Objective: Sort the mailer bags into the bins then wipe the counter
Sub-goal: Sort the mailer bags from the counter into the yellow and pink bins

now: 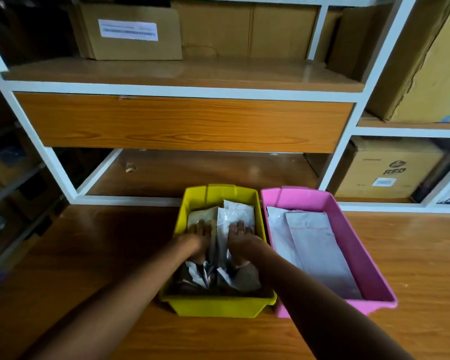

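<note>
Two bins stood side by side on the wooden counter [89, 255], touching or nearly so: a yellow bin [218, 304] on the left and a pink bin [361, 258] on the right. Both hands were inside the yellow one, palms down and fingers spread flat on the heap there. The left hand [199, 236] pressed on a tan mailer [202, 215], and the right hand [240, 236] pressed on a white mailer [234, 214]; neither hand was closed around anything. The yellow bin held a crumpled pile of at least four mailers, though the exact count could not be told from the overlap. The pink bin held two long pale mailers [317, 250] lying flat, one partly over the other. Behind the bins rose a white-framed shelf [187, 88] with a wood-grain panel across its middle. Four cardboard boxes [130, 29] showed clearly on the shelves, two above and two at the right.
</note>
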### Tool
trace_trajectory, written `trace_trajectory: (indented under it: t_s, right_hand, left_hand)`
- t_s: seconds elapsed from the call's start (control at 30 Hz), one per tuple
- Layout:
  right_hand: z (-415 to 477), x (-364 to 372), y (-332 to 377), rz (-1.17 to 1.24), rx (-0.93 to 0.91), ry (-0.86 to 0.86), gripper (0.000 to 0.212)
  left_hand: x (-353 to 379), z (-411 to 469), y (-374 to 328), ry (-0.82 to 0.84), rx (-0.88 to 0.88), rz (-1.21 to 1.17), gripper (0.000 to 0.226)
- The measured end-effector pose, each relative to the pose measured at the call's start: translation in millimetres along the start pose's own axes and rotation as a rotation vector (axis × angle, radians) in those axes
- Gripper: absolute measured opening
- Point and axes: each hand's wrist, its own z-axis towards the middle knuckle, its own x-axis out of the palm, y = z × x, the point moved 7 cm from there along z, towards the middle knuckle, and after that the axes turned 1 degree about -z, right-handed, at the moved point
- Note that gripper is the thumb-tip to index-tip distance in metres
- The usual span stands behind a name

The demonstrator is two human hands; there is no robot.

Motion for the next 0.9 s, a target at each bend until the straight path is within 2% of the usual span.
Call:
trace_trajectory:
  t_s: [0.17,0.3,0.37,0.4,0.47,0.5,0.57,0.63,0.7,0.83,0.9]
  right_hand:
    - [-11.1,0.8,5.2,-0.029,0.032,-0.009,0.101]
    - [-20.0,-19.7,7.2,-0.002,-0.046,-0.040,0.098]
    - [-20.5,-28.8,7.8,-0.019,-0.085,-0.061,0.098]
    - [-21.2,-32.2,5.7,-0.032,-0.093,-0.059,0.096]
    - [-28.2,-40.1,-1.4,-0.007,-0.102,-0.073,0.082]
    - [-35.2,-45.5,-5.6,0.018,-0.102,-0.098,0.075]
    - [-52.4,-54.7,-15.0,0.072,-0.098,-0.155,0.078]
    - [-69.2,-63.0,-22.9,0.118,-0.111,-0.213,0.089]
    - [-88.8,-71.4,-27.5,0.181,-0.132,-0.264,0.084]
    - [-138.7,-76.0,-48.6,0.283,-0.158,-0.349,0.069]
    - [-172.8,-74.5,-65.9,0.305,-0.172,-0.401,0.073]
  left_hand:
    - [-7.3,-12.5,-6.2,-0.067,0.054,-0.075,0.107]
    - [-16.1,-27.2,-6.5,-0.126,0.086,-0.108,0.097]
    - [-25.4,-37.3,-7.3,-0.142,0.130,-0.162,0.079]
    - [-31.7,-43.0,-8.0,-0.164,0.160,-0.187,0.063]
    - [-42.6,-54.4,-8.7,-0.221,0.172,-0.208,0.032]
    - [-46.8,-59.9,-10.4,-0.264,0.178,-0.203,0.029]
    - [-50.4,-70.3,-15.1,-0.335,0.160,-0.196,0.037]
    - [-57.0,-83.5,-22.3,-0.398,0.146,-0.220,0.033]
    - [-66.1,-98.1,-32.3,-0.454,0.149,-0.262,0.032]
    - [-79.6,-133.3,-68.0,-0.516,0.108,-0.326,0.058]
    - [-87.4,-155.9,-96.6,-0.572,0.116,-0.354,0.063]
